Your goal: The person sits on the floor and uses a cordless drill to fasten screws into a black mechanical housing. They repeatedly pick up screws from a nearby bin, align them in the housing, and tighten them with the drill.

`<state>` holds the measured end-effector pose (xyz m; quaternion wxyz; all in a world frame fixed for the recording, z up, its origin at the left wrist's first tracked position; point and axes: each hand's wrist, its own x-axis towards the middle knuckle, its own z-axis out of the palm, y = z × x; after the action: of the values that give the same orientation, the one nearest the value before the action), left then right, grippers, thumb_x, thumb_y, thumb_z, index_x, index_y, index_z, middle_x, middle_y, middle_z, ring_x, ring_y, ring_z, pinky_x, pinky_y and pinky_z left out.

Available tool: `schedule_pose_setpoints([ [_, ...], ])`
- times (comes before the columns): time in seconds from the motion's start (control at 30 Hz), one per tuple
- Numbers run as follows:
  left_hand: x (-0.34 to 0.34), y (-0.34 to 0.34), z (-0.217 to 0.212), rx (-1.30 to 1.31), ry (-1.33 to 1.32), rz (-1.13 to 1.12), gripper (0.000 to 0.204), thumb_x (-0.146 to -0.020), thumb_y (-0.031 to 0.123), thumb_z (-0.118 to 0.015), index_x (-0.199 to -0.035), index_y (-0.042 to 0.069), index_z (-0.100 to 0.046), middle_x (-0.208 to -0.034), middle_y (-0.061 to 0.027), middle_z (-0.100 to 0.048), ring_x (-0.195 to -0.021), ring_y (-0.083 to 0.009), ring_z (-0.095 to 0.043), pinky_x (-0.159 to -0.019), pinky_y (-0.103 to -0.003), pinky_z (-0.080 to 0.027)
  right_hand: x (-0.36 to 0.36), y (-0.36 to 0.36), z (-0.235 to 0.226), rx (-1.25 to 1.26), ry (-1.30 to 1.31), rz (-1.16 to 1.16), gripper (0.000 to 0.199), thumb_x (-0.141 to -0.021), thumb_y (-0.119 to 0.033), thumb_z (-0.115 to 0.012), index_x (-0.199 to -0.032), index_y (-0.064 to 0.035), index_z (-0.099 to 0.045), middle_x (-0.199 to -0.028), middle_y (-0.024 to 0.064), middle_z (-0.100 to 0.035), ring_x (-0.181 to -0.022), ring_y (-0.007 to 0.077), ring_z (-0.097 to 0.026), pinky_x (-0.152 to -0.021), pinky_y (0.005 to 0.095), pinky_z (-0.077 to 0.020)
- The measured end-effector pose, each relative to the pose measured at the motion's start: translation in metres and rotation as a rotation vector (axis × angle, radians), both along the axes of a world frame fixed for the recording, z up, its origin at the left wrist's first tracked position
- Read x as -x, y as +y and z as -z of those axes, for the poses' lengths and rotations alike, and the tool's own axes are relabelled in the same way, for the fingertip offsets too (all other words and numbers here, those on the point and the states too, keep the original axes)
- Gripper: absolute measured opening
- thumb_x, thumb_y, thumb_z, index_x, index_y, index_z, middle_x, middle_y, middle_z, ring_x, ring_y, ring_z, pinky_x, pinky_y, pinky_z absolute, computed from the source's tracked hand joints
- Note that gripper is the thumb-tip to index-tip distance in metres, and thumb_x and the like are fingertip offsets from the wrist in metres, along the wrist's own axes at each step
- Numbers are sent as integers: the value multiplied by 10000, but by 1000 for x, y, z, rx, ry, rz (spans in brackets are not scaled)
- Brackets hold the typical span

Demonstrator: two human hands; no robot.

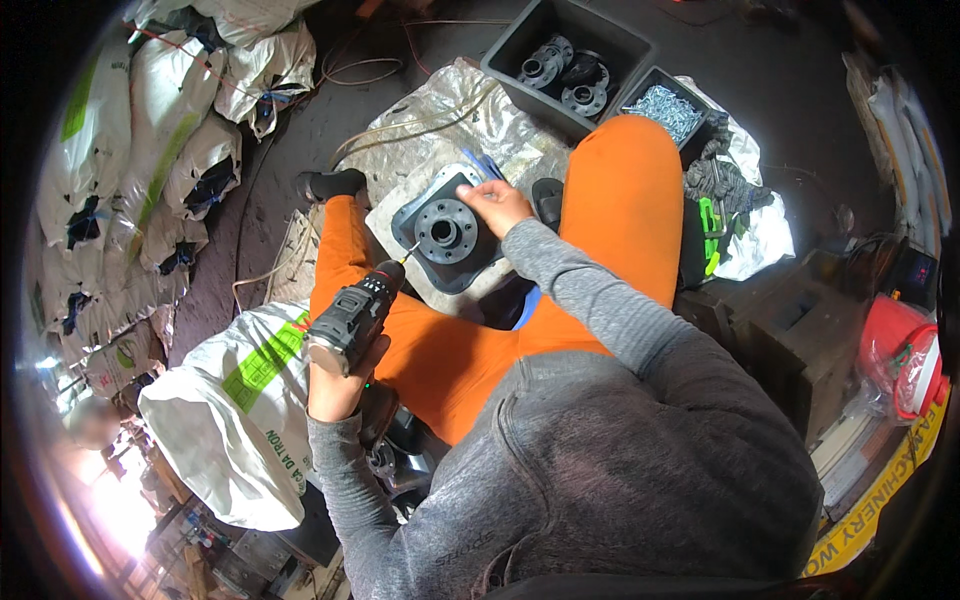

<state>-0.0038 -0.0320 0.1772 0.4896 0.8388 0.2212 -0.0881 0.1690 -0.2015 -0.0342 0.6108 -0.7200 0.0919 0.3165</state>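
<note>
In my left hand (338,385) is a black cordless drill (350,318), gripped by its handle. Its thin bit reaches up and right to the left rim of a round dark metal flange (444,232); whether the tip sits in a hole is too small to tell. The flange has a raised hollow hub and holes around its rim, and it lies on a dark rounded-square plate (462,272). At the plate's far right edge, my right hand (497,207) has thumb and fingers pinched together. What they hold, if anything, I cannot make out.
A grey bin (495,75) with several metal flanges stands at the far side, beside a smaller box of screws (664,110). White sacks (160,130) are piled at left, and an open white sack (215,430) is near my left arm. A green tool (710,235) lies at right.
</note>
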Motion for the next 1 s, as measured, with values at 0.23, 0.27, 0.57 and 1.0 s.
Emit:
schedule_pose_setpoints([
  [0.23, -14, 25, 38, -21, 79, 49, 279, -781, 30, -689, -1047, 44, -609, -752, 11, -593, -498, -53, -463, -416, -224, -348, 4, 3, 15, 151, -95, -336, 568, -741, -583, -667, -851, -28, -621, -839, 118, -599, -811, 224, -566, -739, 338, -447],
  [0.27, -16, 27, 41, -18, 87, 35, 281, -780, 29, -688, -1049, 45, -609, -754, 10, -594, -498, -54, -465, -414, -227, -349, 4, 5, 17, 110, -125, -323, 531, -754, -557, -677, -759, -32, -592, -707, 65, -541, -688, 174, -507, -639, 323, -419],
  [0.57, -37, 27, 13, 8, 115, -4, 342, -774, 38, -703, -1090, 47, -571, -788, 12, -586, -510, -60, -459, -422, -224, -345, 29, 16, 4, -245, -135, -84, 382, -851, -338, -667, -641, -51, -528, -545, -63, -391, -529, 55, -327, -475, 270, -302],
  [1.0, -59, 27, 16, 59, 308, -67, 306, -800, 74, -687, -1061, 35, -533, -766, -43, -616, -444, -79, -464, -381, -223, -360, 27, 19, 2, -140, -126, -79, 408, -841, -371, -648, -685, -8, -548, -577, 69, -501, -542, 158, -463, -529, 341, -387],
])
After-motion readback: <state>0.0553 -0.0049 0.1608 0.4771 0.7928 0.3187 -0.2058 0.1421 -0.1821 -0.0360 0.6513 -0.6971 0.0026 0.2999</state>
